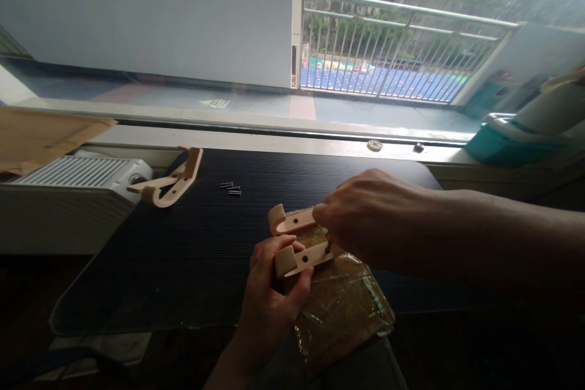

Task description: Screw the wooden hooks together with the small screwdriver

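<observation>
My left hand is closed round the curled end of a light wooden hook piece, thumb on the near side and fingers on the far side. A dark hole shows in the piece near my thumb. Above its other end, the closed fingers of my right hand pinch a small dark screw that stands upright at the wood. A second wooden hook piece lies just beyond, partly hidden by my right hand. Under both is a brown, plastic-wrapped package at the table's near edge.
Several loose screws lie on the black table. More wooden hook pieces sit at its left edge, beside a white radiator with brown cardboard on top. A tape roll and a teal container stand on the sill.
</observation>
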`<state>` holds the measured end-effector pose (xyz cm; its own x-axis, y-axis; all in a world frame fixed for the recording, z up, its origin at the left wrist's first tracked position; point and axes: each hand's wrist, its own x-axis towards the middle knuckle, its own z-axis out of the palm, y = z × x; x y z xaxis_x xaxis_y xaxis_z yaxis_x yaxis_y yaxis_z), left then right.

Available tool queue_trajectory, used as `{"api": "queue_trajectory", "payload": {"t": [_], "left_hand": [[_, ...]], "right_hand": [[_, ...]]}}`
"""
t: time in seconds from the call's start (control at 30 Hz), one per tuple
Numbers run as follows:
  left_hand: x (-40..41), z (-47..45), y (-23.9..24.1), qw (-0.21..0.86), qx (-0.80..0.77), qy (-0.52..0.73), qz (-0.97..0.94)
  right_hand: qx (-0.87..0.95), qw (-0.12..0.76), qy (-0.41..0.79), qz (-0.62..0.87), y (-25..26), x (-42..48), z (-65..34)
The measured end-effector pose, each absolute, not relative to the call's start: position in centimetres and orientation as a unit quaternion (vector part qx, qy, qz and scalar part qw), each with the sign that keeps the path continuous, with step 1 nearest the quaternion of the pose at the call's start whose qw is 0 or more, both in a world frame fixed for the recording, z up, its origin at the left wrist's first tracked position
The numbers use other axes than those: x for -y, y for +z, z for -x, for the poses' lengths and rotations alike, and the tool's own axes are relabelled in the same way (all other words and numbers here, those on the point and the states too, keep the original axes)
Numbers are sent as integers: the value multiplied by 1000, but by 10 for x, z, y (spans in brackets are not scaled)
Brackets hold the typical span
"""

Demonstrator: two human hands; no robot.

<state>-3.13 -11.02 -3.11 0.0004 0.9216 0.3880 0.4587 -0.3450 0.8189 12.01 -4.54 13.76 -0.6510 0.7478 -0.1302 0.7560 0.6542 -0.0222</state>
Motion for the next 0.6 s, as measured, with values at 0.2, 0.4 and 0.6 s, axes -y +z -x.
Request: {"api": "queue_trajectory", "payload": {"t": [0.2, 0.4, 0.6], "left_hand": [[109, 31, -33, 241, -514, 481, -668], [110, 32, -30, 242, -517, 481, -665], [110, 33, -32, 241, -517, 479, -667]], "right_hand": [[-908, 256, 68, -325, 151, 44, -117], [-917, 217, 8, -333, 165, 48, -118], [-925, 189, 18, -329, 149, 41, -130]]}}
